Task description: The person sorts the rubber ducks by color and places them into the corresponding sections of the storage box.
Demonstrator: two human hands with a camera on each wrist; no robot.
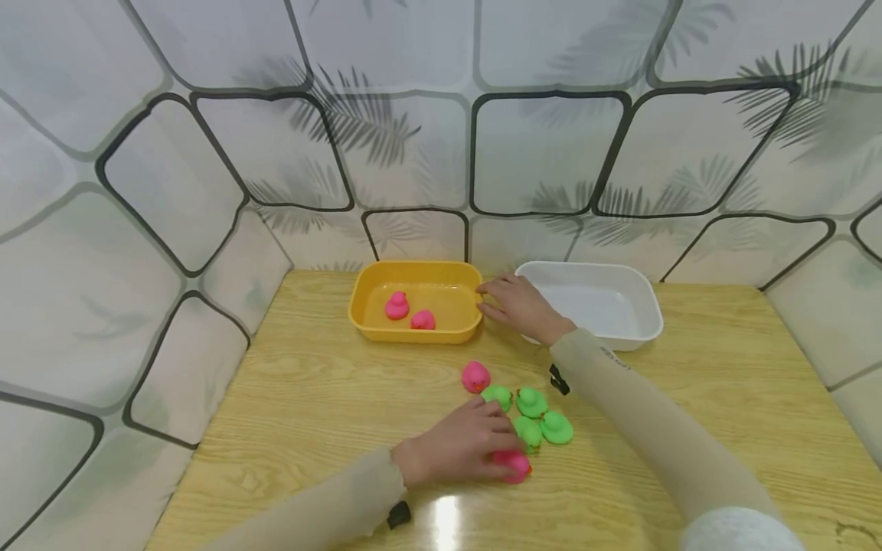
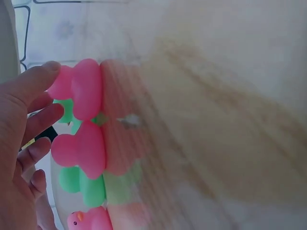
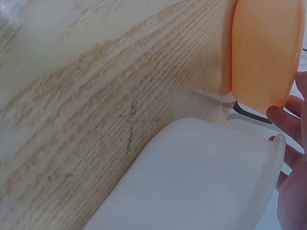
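Observation:
My left hand (image 1: 468, 444) is low over a group of small rubber ducks on the table. Its thumb and index finger pinch the head of a pink duck (image 2: 86, 88), which sits on the tabletop. Beside it in the left wrist view is a second pink duck (image 2: 86, 151). Several green ducks (image 1: 530, 402) lie close to the fingers, with another pink duck (image 1: 475, 377) behind them. My right hand (image 1: 520, 302) reaches between two containers, its relaxed fingertips touching the right rim of the yellow container (image 1: 416, 337). The white container (image 1: 623, 306) is partly behind this hand.
Two pink ducks, one of them upright (image 1: 396, 306), are inside the yellow container. A patterned wall covering (image 1: 413, 153) rises behind the wooden table (image 1: 289, 428) and on both sides. Both containers stand near the table's back edge.

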